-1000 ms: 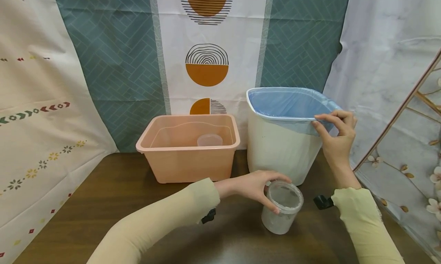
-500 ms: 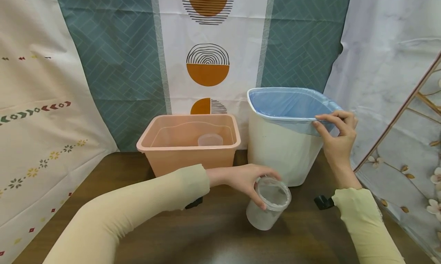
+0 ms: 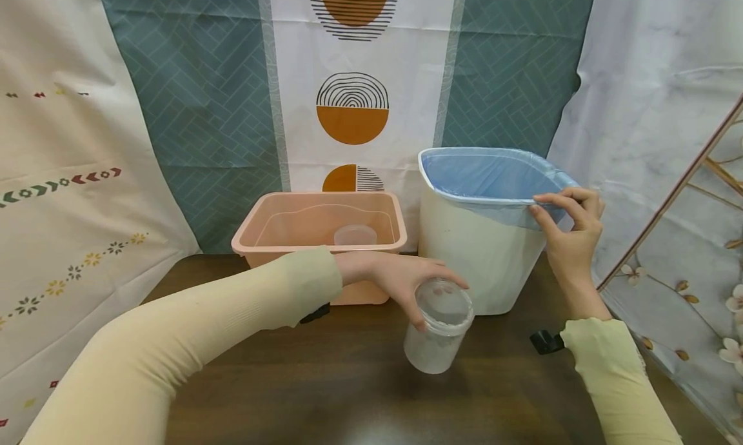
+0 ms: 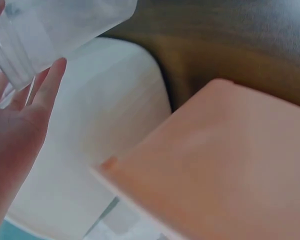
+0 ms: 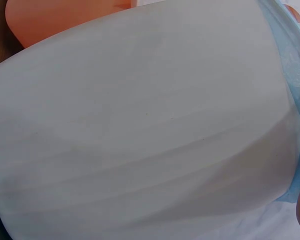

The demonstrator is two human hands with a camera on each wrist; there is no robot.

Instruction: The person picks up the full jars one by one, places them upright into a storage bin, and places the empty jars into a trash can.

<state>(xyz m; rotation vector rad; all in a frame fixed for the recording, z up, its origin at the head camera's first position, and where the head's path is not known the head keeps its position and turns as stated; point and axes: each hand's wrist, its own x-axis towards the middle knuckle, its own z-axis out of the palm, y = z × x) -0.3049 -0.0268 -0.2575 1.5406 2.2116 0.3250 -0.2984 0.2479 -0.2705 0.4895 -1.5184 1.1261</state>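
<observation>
My left hand (image 3: 400, 280) grips a clear plastic jar (image 3: 432, 348) around its rim, thumb on the near side and fingers on the far side. The jar has no lid on it and leans, its mouth tipped up toward the right, in front of the pink tub and the white bin. In the left wrist view the jar (image 4: 65, 35) shows beside the fingers. My right hand (image 3: 571, 229) pinches the rim of the white trash bin (image 3: 476, 251) at its front right corner, where a blue bag liner (image 3: 482, 174) folds over the edge.
A pink plastic tub (image 3: 319, 247) stands behind my left forearm, with a clear round container (image 3: 355, 235) inside. The bin stands right of the tub on a dark wooden table (image 3: 325, 393). Patterned cloths (image 3: 203, 77) hang behind and at both sides.
My left hand has carried the jar leftward and a little away from me, toward the tub. The right hand stays at the bin's rim.
</observation>
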